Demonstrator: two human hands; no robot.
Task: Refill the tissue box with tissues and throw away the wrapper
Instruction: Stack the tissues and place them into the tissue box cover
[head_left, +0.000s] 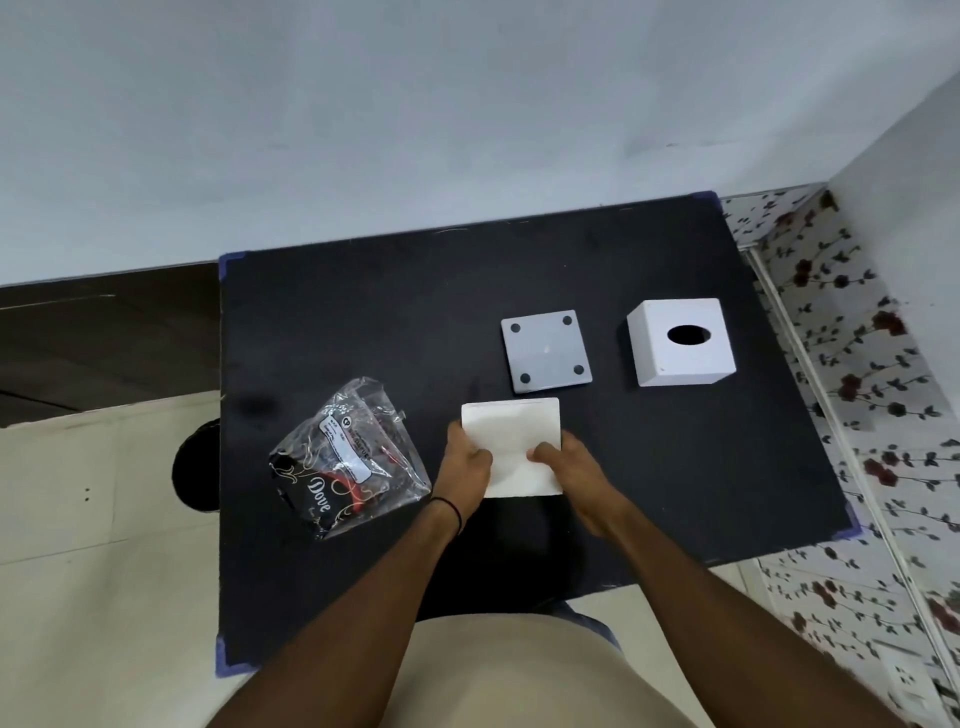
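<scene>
1. A person stands over a black worktop (363, 312) set against a pale wall, both bare forearms reaching forward over it.
2. The left hand (464, 460) and the right hand (569, 467) share a white stack of tissues (511, 436); each grip is closed on it, thumbs on top and fingers tucked underneath, one hand at either side of the stack's near half.
3. The stack sits near the middle of the worktop, slightly toward the person; whether it rests on the surface or is lifted just clear cannot be told.
4. The empty clear wrapper (349, 457), printed "Dove" on a dark panel, lies crumpled just left of the left hand.
5. Beyond the tissues lies a grey square base plate (545, 351) with four dark round pads at its corners.
6. To its right, apart from it, stands the white tissue box cover (680, 345), its oval opening facing up.
7. A thin black band (451, 512) circles the left wrist.
</scene>
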